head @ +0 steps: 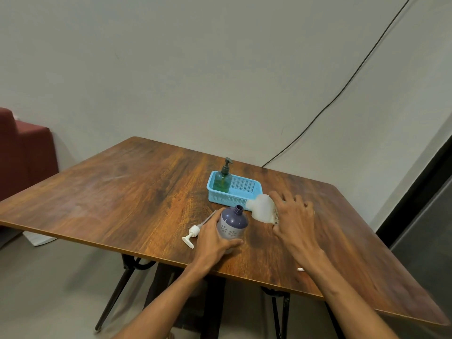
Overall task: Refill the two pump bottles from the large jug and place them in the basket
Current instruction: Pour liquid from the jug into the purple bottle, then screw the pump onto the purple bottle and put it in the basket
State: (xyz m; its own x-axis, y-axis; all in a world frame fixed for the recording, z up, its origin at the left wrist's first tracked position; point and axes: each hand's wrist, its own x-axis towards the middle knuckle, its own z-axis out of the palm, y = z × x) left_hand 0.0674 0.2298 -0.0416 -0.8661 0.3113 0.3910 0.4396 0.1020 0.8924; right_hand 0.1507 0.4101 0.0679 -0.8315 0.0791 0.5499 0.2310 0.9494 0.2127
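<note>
A purple pump bottle [232, 222] with white flower marks stands upright and uncapped on the wooden table [122, 192]; my left hand [212, 237] is wrapped around it. Its white pump head [192, 236] lies on the table just to the left. My right hand [294, 215] grips a translucent white jug [263, 207], tilted with its mouth toward the purple bottle's neck; the jug is blurred. A green pump bottle [223, 180] with a dark pump stands in the left end of the light blue basket [244, 189].
A black cable [342, 91] runs down the wall behind the table. A dark red chair [24, 152] stands at the left. A small white item [300, 269] lies at the table's near edge. The table's right corner lies close to a dark door frame [415, 204].
</note>
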